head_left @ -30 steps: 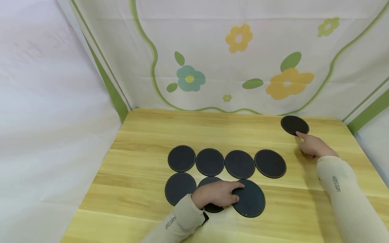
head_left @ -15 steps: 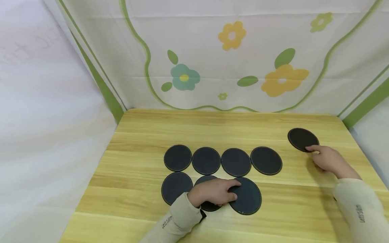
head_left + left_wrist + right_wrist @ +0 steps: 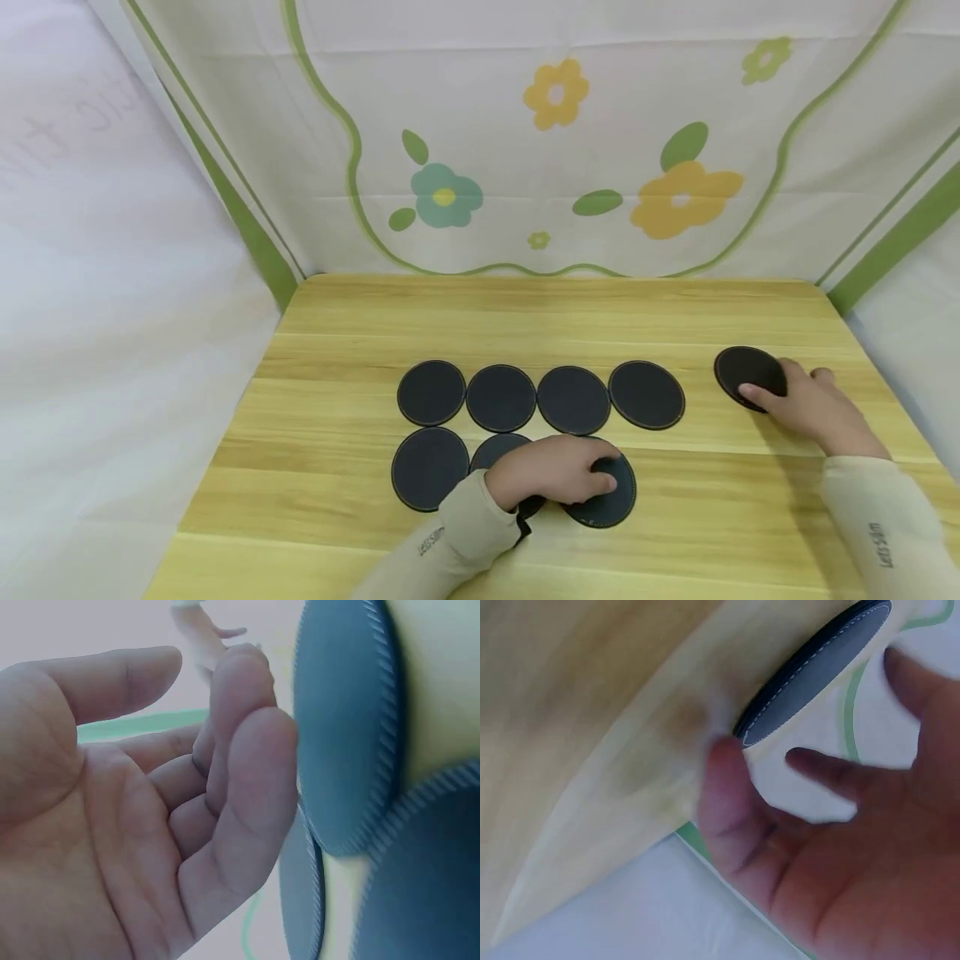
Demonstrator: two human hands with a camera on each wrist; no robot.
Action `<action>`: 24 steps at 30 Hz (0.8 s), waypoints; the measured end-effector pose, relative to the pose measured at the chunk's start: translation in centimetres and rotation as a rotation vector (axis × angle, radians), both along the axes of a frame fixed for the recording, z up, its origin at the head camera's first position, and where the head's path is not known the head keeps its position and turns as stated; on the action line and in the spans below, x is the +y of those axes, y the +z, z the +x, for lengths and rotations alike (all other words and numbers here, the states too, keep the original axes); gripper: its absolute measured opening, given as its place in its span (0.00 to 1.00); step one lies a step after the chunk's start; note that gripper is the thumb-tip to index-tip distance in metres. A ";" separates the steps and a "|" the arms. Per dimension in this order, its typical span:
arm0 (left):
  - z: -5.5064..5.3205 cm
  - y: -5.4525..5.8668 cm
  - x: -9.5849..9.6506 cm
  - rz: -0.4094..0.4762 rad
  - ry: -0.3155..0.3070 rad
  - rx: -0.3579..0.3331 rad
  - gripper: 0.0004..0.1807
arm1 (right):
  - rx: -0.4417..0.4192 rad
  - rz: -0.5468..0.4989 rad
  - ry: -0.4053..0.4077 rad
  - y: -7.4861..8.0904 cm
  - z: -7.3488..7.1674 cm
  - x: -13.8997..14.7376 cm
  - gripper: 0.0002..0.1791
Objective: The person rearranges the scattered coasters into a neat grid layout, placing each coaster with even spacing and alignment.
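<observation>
A round black coaster (image 3: 742, 371) with a stitched rim lies at the right of the table. My right hand (image 3: 817, 412) is spread at its right side, the thumb over the near part of its face; in the right wrist view the fingers are loosely bent. My left hand (image 3: 558, 471) rests on another round dark coaster (image 3: 621, 500) at the right end of the front row, index finger and thumb extended over it. In the left wrist view its thumb stands apart from the loosely bent fingers. The left hand and sleeve partly hide the coaster (image 3: 495, 447) beside it.
Several matching coasters make a back row (image 3: 501, 398), with one coaster (image 3: 430, 469) at the left of the front row. The wooden table (image 3: 360, 325) meets a flower-patterned cloth (image 3: 495, 100) behind, with white cloth (image 3: 135, 333) on the left.
The right-hand coaster has come toward the person. My right hand has gone from one fingertip on it to thumb and fingers spread at its right side. The left hand stays on its coaster.
</observation>
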State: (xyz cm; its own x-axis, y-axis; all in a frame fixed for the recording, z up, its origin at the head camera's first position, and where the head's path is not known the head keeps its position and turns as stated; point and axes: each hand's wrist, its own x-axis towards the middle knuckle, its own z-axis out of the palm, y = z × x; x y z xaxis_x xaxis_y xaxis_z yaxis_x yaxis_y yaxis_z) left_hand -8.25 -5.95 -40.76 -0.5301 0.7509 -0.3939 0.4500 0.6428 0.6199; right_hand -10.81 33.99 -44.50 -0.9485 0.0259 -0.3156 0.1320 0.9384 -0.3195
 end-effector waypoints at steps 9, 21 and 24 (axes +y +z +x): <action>-0.3 0.8 6.1 -0.048 -0.092 0.046 0.22 | 0.014 0.061 0.082 0.2 0.6 -0.7 0.54; 0.0 -1.3 12.7 0.111 0.066 -0.291 0.34 | -0.040 -0.036 0.023 -0.2 4.5 -1.1 0.63; 0.3 -2.0 13.4 0.161 0.123 -0.354 0.40 | -0.071 -0.057 0.012 -0.3 5.5 -1.5 0.69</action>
State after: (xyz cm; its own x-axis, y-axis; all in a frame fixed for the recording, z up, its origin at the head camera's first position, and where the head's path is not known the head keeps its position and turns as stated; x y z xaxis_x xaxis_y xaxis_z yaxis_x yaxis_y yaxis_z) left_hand -7.93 7.47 -42.80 -0.4725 0.7573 -0.4507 0.1168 0.5607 0.8197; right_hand -5.32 32.52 -44.75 -0.9237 -0.0050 -0.3830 0.1455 0.9204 -0.3628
